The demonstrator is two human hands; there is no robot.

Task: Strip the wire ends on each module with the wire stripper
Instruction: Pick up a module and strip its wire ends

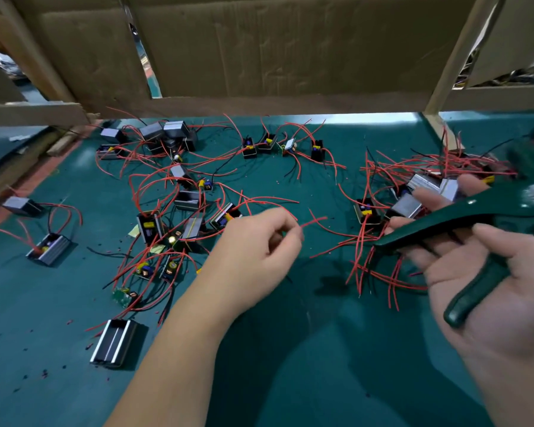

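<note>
Head view. Pinching a red wire (313,221) near its free end w/ the left hand (253,251), thumb & forefinger clamped on it, tip poking right. Gripping the green wire stripper (444,224) in the right hand (521,303), fingers curled round the handles, handles spread. Tool head blurred at right frame edge, well apart from the wire. Can't tell which module this wire runs to: lost in the tangle. Prob. mid-cycle: wire picked, not yet in the tool. Next: bring tip & tool head together, seat squarely, squeeze. Modules (150,226) scattered over the teal worktop (290,349) in clusters left, back-centre & right, w/ red & black leads all over. Small dark crumbs (43,373) on it, likely insulation. Cardboard panels (290,47) & timber frame (463,57) behind.
</note>
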